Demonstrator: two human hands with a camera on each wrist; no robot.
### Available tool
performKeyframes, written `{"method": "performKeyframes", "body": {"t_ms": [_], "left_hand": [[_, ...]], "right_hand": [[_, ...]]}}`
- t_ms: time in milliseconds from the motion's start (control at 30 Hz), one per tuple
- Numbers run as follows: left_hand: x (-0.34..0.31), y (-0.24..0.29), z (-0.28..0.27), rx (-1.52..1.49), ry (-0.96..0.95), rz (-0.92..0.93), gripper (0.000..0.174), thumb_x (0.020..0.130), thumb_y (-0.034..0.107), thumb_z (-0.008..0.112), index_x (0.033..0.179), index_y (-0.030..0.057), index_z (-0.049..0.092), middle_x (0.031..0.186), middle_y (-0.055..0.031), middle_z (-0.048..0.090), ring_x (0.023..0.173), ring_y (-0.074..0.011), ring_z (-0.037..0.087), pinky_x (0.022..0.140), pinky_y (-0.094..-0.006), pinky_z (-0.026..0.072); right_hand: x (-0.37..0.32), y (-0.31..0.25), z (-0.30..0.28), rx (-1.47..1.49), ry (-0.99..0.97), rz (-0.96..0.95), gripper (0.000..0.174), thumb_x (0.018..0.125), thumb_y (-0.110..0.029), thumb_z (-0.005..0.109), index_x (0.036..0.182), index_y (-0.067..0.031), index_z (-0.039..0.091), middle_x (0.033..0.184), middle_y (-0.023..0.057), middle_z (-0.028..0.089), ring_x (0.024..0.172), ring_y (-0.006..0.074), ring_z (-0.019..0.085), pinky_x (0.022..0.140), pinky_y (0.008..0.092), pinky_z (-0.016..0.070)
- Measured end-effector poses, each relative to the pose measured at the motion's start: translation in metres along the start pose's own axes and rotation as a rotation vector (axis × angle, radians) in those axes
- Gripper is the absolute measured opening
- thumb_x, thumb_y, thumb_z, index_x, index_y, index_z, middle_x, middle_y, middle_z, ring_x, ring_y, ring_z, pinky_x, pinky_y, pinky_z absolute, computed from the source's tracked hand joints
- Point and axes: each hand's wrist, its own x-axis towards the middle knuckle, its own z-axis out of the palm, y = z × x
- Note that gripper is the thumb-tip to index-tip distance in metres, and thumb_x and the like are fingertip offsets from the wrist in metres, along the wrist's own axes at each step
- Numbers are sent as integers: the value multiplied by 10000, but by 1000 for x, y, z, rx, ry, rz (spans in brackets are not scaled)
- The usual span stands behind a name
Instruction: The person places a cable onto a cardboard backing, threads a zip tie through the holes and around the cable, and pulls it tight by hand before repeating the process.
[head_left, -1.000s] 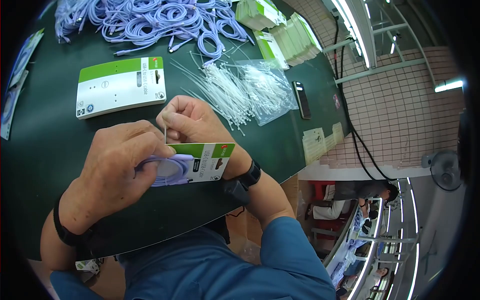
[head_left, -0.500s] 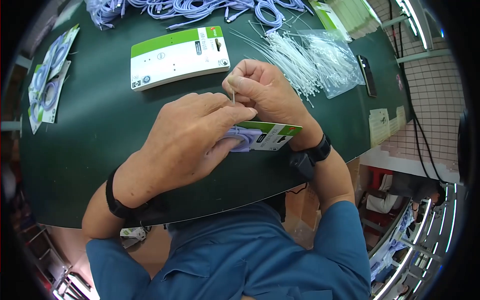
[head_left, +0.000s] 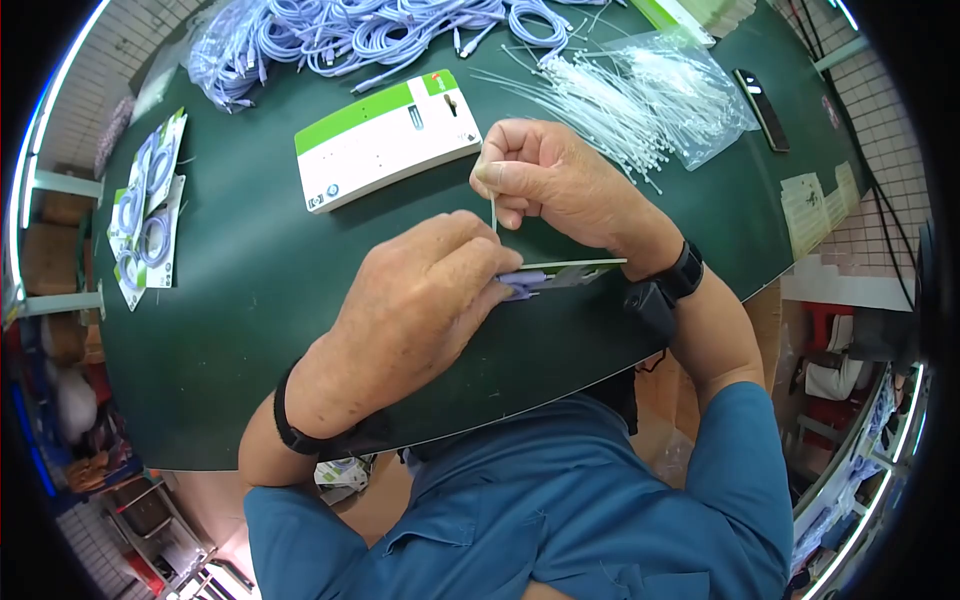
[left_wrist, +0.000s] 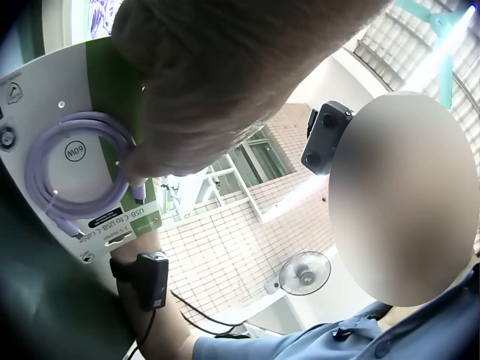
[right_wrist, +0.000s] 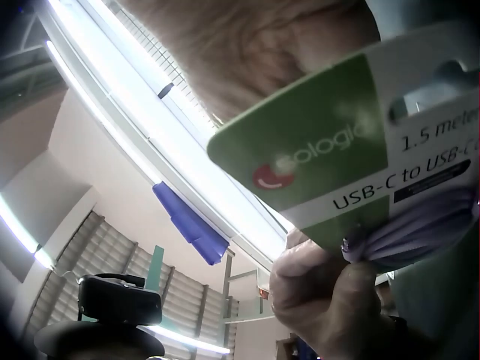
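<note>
While we keep the flat green-and-white printed card [left_wrist: 75, 131] raised above the dark green worktop [head_left: 250, 340], our left hand [head_left: 420, 310] grasps its left end, fingers curled and the thumb over the edge of the round purple cable coil [left_wrist: 36, 161] that lies against its printed face. Our right hand [head_left: 570, 185], at about 1 o'clock from the left, has its fingers bent and pinches the upper end of a thin whitish strip [head_left: 493, 215], which runs down to our left fingertips. Seen from the head, the card is nearly edge-on, its free end near our right wrist. From that card, a thick white rectangular stack with a green band [head_left: 385, 140] rests at 10 o'clock, and a tangled heap of purple cables [head_left: 380, 35] lies at 11. Loose white plastic ties [head_left: 600, 110] fan out at 12, beside a clear bag of ties [head_left: 690, 95] at 1. We see a dark rectangular phone [head_left: 762, 110] at 2 and overlapping cards with purple coils [head_left: 150, 210] at 9.
</note>
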Motion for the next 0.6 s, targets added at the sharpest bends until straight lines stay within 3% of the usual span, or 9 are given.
{"method": "performKeyframes", "body": {"t_ms": [67, 167, 200, 300, 367, 433, 600], "left_hand": [[-2, 1, -1, -8, -12, -30, 251, 796, -13, 828, 1021, 6, 717, 950, -125, 698, 821, -322, 695, 709, -391, 557], [-1, -4, -10, 19, 33, -51, 235, 808, -14, 827, 1014, -1, 715, 946, -121, 694, 829, -301, 698, 724, -376, 560], [0, -8, -15, 50, 73, -60, 224, 818, -17, 824, 1013, -7, 713, 947, -118, 693, 836, -284, 702, 739, -364, 565], [1, -16, -22, 30, 195, -112, 197, 832, -25, 811, 1002, -14, 711, 943, -120, 686, 838, -273, 702, 743, -362, 563], [0, -23, -22, -100, 312, -194, 165, 839, -35, 792, 982, -17, 710, 936, -132, 675, 828, -287, 695, 723, -381, 548], [0, -25, -21, -95, 317, -186, 160, 844, -43, 785, 984, -19, 709, 933, -130, 674, 823, -278, 693, 719, -376, 543], [-1, -28, -15, -69, 310, -181, 157, 847, -49, 783, 983, -15, 711, 911, -122, 660, 793, -274, 680, 698, -377, 529]], "right_hand": [[-2, -9, -4, -25, -35, -9, 125, 1064, -151, 648, 1033, -34, 616, 920, 39, 656, 715, 86, 621, 656, 203, 506], [-9, -28, -7, -198, 178, -214, 173, 1057, -186, 666, 1100, -22, 635, 982, 54, 676, 813, 99, 633, 732, 226, 532], [-11, -31, -11, -211, 166, -218, 173, 1057, -186, 666, 1100, -22, 635, 982, 54, 676, 813, 99, 633, 732, 226, 532], [-15, -32, -21, -345, 208, -582, 269, 1039, -229, 700, 1186, -10, 642, 1081, 75, 697, 949, 134, 646, 855, 277, 552], [-13, -28, -16, -381, 220, -597, 289, 1029, -237, 716, 1191, -8, 645, 1108, 79, 698, 978, 145, 648, 884, 294, 550], [-14, -26, -12, -447, 267, -596, 329, 1009, -254, 748, 1201, -4, 652, 1162, 87, 700, 1038, 168, 650, 941, 329, 546], [-18, -32, -8, -357, 279, -605, 326, 949, -206, 816, 1171, -7, 683, 1186, 97, 710, 1065, 182, 660, 942, 325, 547]]}}
